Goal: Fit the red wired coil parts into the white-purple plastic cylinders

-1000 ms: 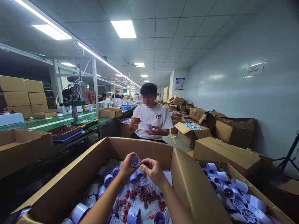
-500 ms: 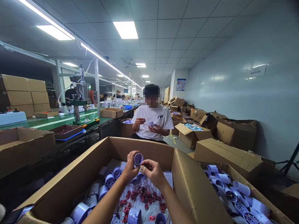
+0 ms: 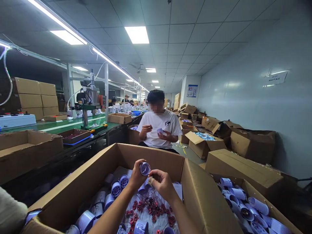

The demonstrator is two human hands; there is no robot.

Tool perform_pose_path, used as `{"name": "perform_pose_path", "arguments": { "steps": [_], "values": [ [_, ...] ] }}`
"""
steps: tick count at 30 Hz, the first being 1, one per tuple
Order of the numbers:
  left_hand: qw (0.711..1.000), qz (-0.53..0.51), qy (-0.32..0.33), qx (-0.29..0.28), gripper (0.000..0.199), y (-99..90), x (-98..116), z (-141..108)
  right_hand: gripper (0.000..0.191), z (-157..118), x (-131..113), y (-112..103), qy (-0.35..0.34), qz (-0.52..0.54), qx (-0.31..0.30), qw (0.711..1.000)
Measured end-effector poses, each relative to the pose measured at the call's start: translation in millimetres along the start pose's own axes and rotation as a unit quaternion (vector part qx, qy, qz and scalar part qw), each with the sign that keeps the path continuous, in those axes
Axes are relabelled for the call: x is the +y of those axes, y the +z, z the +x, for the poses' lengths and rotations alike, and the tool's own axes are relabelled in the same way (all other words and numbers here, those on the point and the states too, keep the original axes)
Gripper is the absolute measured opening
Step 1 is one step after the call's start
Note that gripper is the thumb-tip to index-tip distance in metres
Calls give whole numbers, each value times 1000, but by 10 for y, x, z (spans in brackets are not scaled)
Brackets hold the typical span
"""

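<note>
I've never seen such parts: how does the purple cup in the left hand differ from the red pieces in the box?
The purple cup is larger than any of the red pieces. The cup is a hollow shell; the red pieces look more compact. The left hand holds the cup, while the red pieces lie in the box.

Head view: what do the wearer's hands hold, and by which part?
The left hand holds a pale purple cup by its outer wall. The right hand is beside its rim; whether that hand holds anything cannot be told.
</note>
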State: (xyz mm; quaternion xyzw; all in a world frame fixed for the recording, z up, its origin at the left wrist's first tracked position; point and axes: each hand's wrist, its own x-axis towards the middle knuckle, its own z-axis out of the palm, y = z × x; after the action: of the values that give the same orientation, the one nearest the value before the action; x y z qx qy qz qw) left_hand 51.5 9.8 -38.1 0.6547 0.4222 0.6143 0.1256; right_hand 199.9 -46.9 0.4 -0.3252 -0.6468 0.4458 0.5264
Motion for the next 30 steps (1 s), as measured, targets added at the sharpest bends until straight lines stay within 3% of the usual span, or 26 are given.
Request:
{"name": "perform_pose_path", "arguments": {
  "steps": [9,16,30],
  "values": [
    [999,-14,-4,39,42,-4,62,17,14,-11,-26,1,-18,-4,2,1000],
    [999,-27,1,27,44,-11,109,4,12,-18,3,15,-22,-23,-7,999],
    [998,14,61,20,51,-41,-4,7,14,-20,-8,35,-24,-70,-6,997]
  ]
}}
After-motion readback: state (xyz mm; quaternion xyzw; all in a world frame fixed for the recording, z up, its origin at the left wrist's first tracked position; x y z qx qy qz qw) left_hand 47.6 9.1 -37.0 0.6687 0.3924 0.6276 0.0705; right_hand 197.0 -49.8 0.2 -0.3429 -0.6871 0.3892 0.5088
